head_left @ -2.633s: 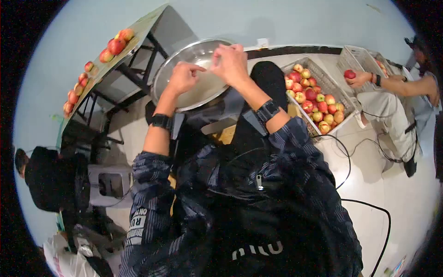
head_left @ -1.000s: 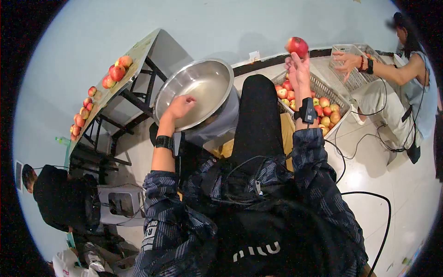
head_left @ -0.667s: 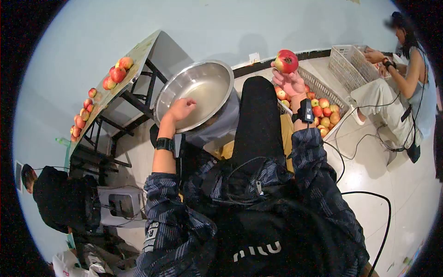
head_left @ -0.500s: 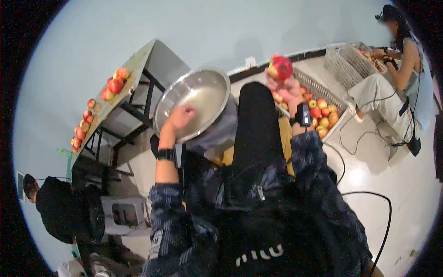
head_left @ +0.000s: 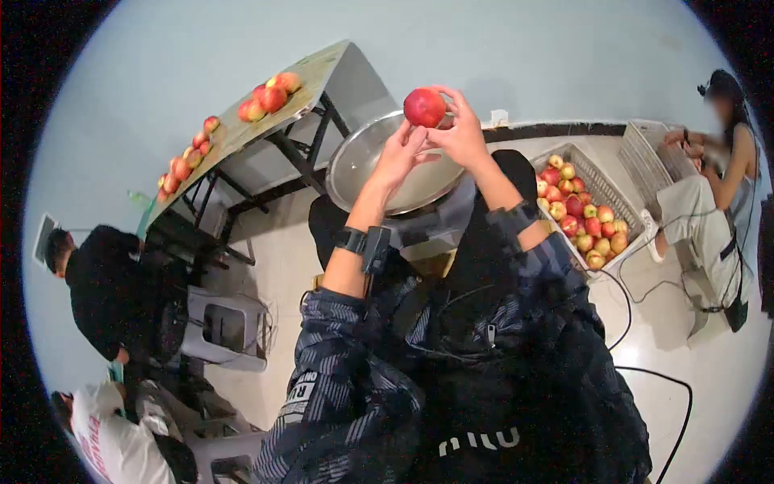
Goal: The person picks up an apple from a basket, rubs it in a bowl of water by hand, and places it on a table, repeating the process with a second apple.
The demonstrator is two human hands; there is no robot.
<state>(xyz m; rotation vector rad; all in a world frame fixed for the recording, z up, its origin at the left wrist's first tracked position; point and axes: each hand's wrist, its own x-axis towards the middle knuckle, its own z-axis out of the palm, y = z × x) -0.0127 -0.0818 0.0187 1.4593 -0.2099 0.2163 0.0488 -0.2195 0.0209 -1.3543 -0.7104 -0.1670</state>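
Observation:
A red apple (head_left: 425, 107) is raised over the far side of a wide metal basin (head_left: 343, 179). My right hand (head_left: 461, 139) is closed on it from the right, with fingers curved behind the fruit and the thumb below. From the lower left, my left hand (head_left: 399, 160) meets the apple's underside, its fingers drawn together beside my right thumb. The fingertips overlap there, so their exact contact is partly hidden. The basin stands in front of my knees and holds cloudy liquid.
At right is a plastic crate (head_left: 635, 240) of apples (head_left: 574, 206). A long table (head_left: 322, 71) at left carries apple groups. One person (head_left: 738, 165) sits by another crate (head_left: 642, 153) at far right; others (head_left: 105, 282) sit at left beside stools (head_left: 230, 331). A black cable (head_left: 685, 403) crosses the floor.
My right hand has brought the apple left from near the crate to above the basin. My left hand has risen out of the basin to meet it. The view has shifted.

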